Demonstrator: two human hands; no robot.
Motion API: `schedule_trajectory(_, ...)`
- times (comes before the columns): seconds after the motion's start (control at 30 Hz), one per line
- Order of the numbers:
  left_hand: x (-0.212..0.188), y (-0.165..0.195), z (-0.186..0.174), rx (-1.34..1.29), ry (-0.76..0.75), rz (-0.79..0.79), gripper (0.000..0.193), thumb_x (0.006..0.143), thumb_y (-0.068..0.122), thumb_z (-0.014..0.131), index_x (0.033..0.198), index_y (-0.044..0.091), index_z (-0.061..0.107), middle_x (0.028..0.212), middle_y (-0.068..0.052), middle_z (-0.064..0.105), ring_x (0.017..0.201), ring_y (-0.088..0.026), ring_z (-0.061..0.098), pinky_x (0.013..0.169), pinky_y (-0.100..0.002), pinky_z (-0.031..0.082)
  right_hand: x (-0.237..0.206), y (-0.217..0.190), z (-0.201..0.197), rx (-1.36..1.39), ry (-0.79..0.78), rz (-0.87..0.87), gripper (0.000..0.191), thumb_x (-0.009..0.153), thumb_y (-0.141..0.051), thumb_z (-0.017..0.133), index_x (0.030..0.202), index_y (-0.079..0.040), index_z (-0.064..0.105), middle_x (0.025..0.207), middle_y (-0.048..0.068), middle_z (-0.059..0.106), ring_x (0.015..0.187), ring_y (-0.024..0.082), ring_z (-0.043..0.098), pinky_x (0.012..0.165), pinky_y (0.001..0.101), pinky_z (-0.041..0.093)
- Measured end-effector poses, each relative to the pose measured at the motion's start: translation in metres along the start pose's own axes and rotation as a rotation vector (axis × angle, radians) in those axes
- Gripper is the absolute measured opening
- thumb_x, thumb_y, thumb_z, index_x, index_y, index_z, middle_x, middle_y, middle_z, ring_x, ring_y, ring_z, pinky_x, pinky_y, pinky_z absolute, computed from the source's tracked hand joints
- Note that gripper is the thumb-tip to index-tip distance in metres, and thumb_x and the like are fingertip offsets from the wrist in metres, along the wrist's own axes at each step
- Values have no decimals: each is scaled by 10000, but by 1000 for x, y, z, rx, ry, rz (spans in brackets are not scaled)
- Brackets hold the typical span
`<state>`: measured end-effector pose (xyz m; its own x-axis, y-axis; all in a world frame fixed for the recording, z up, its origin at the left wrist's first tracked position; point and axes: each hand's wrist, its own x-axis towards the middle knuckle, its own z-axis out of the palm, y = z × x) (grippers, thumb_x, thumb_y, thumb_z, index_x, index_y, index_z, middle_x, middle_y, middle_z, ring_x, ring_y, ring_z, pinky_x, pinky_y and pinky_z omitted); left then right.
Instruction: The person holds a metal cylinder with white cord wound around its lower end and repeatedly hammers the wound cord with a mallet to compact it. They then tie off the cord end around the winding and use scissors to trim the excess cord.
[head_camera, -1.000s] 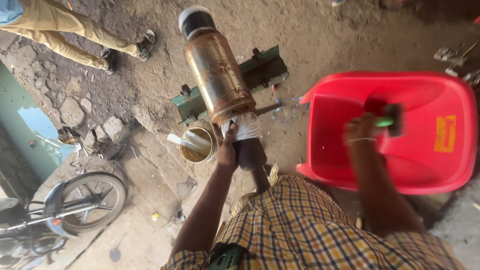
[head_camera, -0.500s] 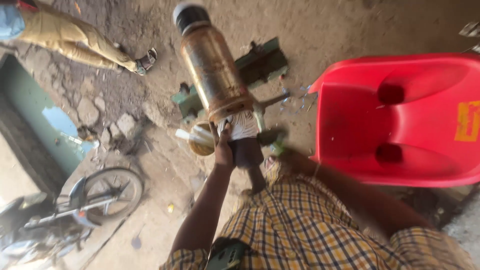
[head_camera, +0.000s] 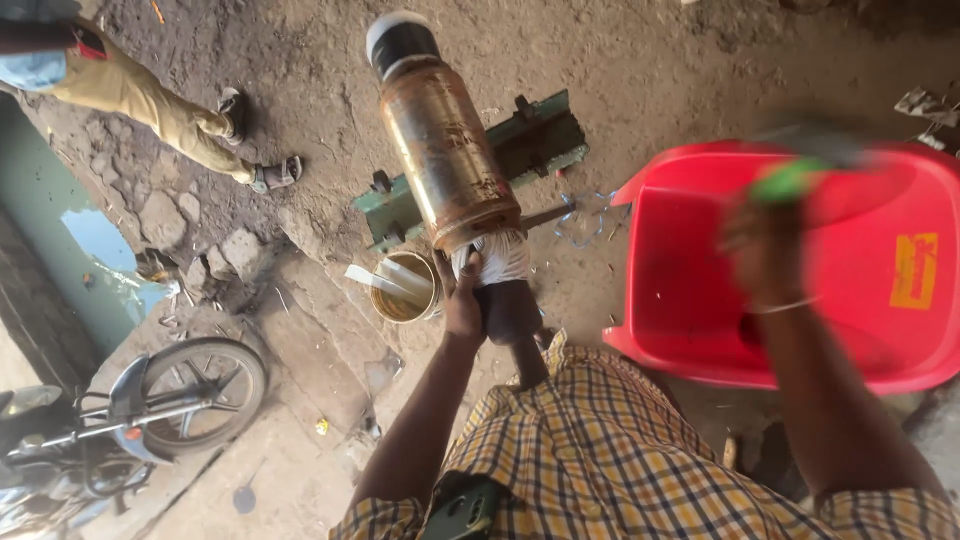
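The left hand (head_camera: 466, 300) presses against the lower end of a rusty metal cylinder (head_camera: 445, 150), its fingers curled around the white cloth (head_camera: 497, 256) stuffed there. The right hand (head_camera: 765, 240) is raised over a red plastic chair (head_camera: 900, 340), motion-blurred, so its fingers cannot be told apart; something green (head_camera: 790, 180) shows at it. The cylinder is brown and corroded with a black-and-white cap at its far end, lying tilted across a green metal stand (head_camera: 530, 150) on the dirt ground. A small tin (head_camera: 405, 290) sits just beside it.

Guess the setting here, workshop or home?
Likely an outdoor roadside repair workshop: a rusty metal cylinder on a green metal frame over bare dirt ground, a parked motorcycle, and a red plastic chair.
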<state>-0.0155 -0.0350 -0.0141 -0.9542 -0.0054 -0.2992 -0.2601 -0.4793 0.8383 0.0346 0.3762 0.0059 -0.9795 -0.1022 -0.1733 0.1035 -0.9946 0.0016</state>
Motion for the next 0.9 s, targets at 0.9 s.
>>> schedule_trajectory(0.9, -3, -8, 6, -77, 11, -17, 1126, 857, 215, 733, 1644, 100, -63, 1551, -204, 380, 1364, -299, 453, 1134, -405, 386, 16, 120, -85, -2128, 28, -629, 333, 1026, -169, 686, 1169, 63, 494, 914, 226, 583, 817, 433, 585, 660, 473, 491)
